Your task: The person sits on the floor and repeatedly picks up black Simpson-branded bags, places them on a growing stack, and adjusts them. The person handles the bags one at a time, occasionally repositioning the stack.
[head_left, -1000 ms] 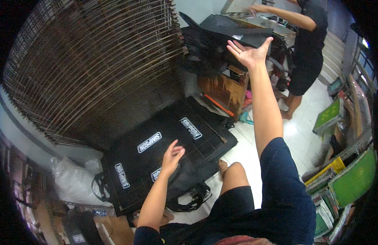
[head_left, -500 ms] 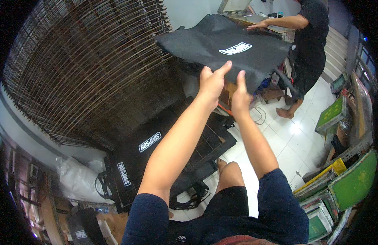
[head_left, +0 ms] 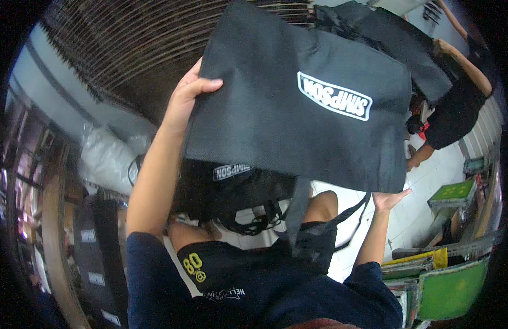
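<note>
Black bag [head_left: 276, 104] held up by you in front of the wire rack [head_left: 139, 60], covering its right part, white-and-black printed patch facing you, loose straps [head_left: 303, 219] hanging off the near edge. Your left hand [head_left: 189, 96] pinches the edge closest to the rack, thumb on the face, fingers behind. Your right hand [head_left: 388, 201] is at the near corner, farther from the rack, thumb out to the side; fingers hidden by the cloth, so can't tell whether they close on it. Looks like thin fabric: likely light, soft, floppy, not fragile, little slip. Best hold, I'd judge: opposite edges or corners, clear of the print, straps kept from snagging. More black bags [head_left: 232, 192] lie on the near side of the rack; a co-worker [head_left: 462, 112] stands to its right.
</note>
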Demonstrator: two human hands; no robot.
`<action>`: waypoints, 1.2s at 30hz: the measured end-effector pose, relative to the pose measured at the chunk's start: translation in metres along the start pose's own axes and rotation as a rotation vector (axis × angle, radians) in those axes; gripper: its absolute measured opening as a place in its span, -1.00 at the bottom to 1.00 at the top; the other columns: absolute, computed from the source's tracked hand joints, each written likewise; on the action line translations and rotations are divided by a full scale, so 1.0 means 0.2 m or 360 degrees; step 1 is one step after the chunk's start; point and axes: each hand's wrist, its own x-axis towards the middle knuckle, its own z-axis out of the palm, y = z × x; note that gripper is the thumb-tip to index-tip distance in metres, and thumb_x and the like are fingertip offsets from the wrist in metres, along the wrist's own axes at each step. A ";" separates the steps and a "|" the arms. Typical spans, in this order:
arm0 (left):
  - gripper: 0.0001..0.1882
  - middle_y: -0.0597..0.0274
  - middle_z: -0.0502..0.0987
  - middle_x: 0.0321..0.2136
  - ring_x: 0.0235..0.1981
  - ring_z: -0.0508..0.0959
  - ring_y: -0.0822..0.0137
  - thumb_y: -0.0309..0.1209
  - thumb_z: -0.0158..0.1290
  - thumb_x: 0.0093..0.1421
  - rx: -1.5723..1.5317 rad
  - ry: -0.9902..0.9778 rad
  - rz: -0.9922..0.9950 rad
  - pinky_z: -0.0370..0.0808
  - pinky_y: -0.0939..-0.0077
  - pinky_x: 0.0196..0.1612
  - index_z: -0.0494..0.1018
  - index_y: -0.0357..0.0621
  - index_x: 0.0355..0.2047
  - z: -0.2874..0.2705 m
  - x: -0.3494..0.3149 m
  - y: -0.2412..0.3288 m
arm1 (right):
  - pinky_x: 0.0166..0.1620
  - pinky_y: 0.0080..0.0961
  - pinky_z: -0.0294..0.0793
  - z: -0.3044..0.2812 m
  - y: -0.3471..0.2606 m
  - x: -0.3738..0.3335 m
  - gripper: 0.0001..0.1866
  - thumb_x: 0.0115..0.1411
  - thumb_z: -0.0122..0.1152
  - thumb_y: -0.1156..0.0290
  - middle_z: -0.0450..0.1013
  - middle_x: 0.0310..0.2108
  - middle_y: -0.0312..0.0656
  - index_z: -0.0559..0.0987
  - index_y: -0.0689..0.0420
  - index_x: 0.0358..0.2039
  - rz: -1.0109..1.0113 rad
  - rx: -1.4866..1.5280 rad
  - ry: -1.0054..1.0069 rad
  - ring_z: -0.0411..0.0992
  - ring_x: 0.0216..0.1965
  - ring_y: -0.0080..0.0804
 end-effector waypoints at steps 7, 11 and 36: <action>-0.21 0.03 0.38 -0.03 -0.03 0.41 0.25 -0.46 0.03 -0.20 0.0369 0.0293 -0.0211 0.26 0.54 0.07 0.13 -0.32 0.14 -0.60 -0.60 0.00 | -0.08 -0.30 0.48 -0.21 0.31 -0.01 -0.67 0.09 0.05 0.43 0.44 -0.14 -0.06 0.42 0.30 -0.12 0.0646 -0.0452 -0.0172 0.42 -0.11 -0.17; -0.20 0.02 0.41 -0.06 -0.09 0.46 0.22 -0.44 0.03 -0.22 0.0331 0.0620 -0.0515 0.37 0.49 -0.01 0.13 -0.31 0.14 -0.88 -0.99 -0.01 | 0.00 -0.30 0.35 0.14 0.43 -0.09 -0.66 0.03 0.11 0.45 0.45 -0.17 -0.10 0.45 0.28 -0.15 0.0773 -0.0753 -0.0379 0.40 -0.10 -0.24; -0.44 0.21 0.43 -0.12 -0.14 0.43 0.28 -0.62 0.03 -0.07 0.0034 0.1208 -0.1024 0.28 0.50 0.01 0.25 -0.22 0.02 -1.60 -1.46 -1.49 | -0.18 -0.29 0.25 -0.36 1.18 0.19 -0.54 0.03 0.27 0.39 0.33 -0.15 -0.22 0.34 0.17 -0.07 0.0985 -0.1590 0.0455 0.29 -0.25 -0.35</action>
